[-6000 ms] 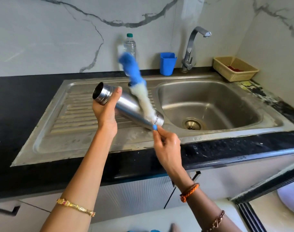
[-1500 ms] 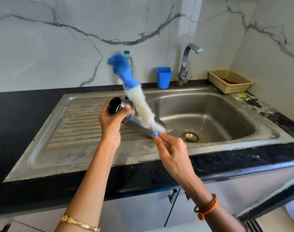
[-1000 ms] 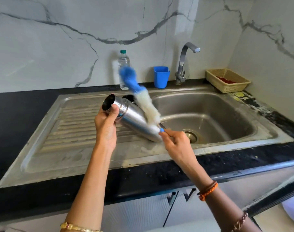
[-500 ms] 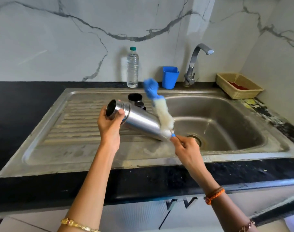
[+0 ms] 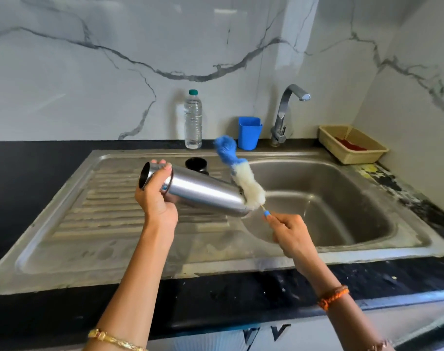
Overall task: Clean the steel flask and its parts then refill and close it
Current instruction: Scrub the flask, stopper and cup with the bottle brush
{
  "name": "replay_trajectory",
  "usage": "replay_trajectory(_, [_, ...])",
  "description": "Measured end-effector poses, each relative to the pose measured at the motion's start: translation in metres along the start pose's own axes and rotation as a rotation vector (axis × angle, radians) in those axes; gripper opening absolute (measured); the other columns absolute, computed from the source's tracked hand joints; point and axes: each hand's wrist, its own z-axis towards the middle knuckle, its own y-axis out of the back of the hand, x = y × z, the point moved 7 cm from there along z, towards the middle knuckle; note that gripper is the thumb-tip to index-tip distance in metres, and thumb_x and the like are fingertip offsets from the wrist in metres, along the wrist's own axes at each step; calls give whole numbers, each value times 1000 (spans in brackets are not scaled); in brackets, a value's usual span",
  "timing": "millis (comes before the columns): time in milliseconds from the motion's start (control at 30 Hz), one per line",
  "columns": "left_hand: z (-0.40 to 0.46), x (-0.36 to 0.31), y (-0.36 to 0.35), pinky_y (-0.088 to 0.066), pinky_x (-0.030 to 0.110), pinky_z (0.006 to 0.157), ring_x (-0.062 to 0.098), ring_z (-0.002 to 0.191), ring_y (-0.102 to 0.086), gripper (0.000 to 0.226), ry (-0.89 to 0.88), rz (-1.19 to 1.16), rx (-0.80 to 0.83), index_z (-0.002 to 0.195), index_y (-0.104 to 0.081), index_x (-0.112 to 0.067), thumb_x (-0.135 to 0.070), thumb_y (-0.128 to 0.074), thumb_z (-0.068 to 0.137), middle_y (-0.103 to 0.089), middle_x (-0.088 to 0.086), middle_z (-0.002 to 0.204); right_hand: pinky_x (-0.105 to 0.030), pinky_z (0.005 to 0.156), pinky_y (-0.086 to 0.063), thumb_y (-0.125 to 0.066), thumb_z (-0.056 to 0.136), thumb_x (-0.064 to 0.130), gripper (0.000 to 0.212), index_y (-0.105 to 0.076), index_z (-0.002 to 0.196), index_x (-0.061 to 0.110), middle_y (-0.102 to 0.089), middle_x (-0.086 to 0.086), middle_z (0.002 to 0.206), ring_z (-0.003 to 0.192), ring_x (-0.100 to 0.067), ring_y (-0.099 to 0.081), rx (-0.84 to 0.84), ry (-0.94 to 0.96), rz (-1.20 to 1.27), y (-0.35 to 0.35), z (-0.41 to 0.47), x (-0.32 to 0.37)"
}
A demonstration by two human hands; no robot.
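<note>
Open steel flask (image 5: 203,192) tilted over sink, bottle brush (image 5: 243,178) against base.

My basin (image 5: 342,211) lies open to the right; 1 black cap (image 5: 196,165) sits on the drainboard (image 5: 109,211) behind my flask (image 5: 203,192), bottle (image 5: 193,120) and tap (image 5: 283,117) farther back.

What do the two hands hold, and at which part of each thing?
The left hand grips the steel flask at its neck, near the open mouth. The right hand pinches the bottle brush at the blue end of its handle.
</note>
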Motion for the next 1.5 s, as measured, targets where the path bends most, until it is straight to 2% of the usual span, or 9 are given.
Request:
replay_trajectory(100, [5,7,-11,-51,19,64,7,69,-63,21,7,-46,-13,75,-61,-19,-6,-68,60,-65,-8,70,-13,35,-15,-48,97,24,27,-64,79,10,-32,5,46,38,-6,-20,17,-175,276,7,8,-18])
replay_trajectory(233, [1,16,-27,-39,13,44,0,49,-56,14,9,-71,-66,66,-55,-22,-12,-63,72,-57,-14,52,-11,34,-14,-45,98,23,21,-63,96,12,-29,11,38,33,-3,-19,39,-335,510,14,24,-25])
replay_trajectory(400, [7,29,-52,-48,21,64,7,61,-61,8,-5,-190,-47,56,-64,-21,-20,-59,63,-61,-11,61,-11,33,-15,-44,98,22,22,-63,96,13,-28,9,42,34,-3,-20,86,-300,624,35,15,-19])
replay_trajectory(500, [4,42,-60,-48,24,67,10,65,-61,11,-21,-202,-26,53,-63,-21,-21,-56,61,-61,-10,63,-11,34,-14,-42,98,23,23,-63,94,13,-28,8,44,34,-2,-19,79,-274,709,54,27,-10])
replay_trajectory(700, [2,64,-68,-47,20,61,10,60,-60,4,-25,-162,-70,55,-58,-22,-23,-55,58,-60,-11,60,-9,32,-14,-42,98,22,22,-62,95,12,-26,8,43,32,-1,-18,169,-393,690,57,45,-33])
replay_trajectory(967, [19,94,-94,-49,21,58,9,53,-61,52,70,-208,45,39,-59,-20,-12,-42,87,-61,-7,56,-11,31,-15,-42,98,24,24,-60,84,16,-29,10,41,31,-1,-22,117,-418,762,74,89,-35])
replay_trajectory(1267, [47,87,-95,-49,26,64,12,62,-61,15,69,-158,51,67,-52,-18,-14,-49,82,-61,-6,67,-10,33,-13,-44,97,22,22,-62,90,14,-28,8,44,34,-1,-19,92,-419,791,58,90,-27])
replay_trajectory(1367, [45,84,-103,-49,26,66,12,63,-61,3,85,-169,100,67,-52,-18,-16,-54,65,-62,-5,67,-10,30,-14,-46,96,22,23,-54,75,16,-29,8,43,32,-1,-21,50,-486,812,48,100,-28])
replay_trajectory(1500, [56,62,-104,-49,26,67,10,59,-61,13,22,-125,123,53,-56,-21,-13,-52,62,-62,-6,63,-8,32,-13,-44,97,21,21,-61,88,13,-27,8,42,31,-1,-18,109,-494,793,22,84,-33])
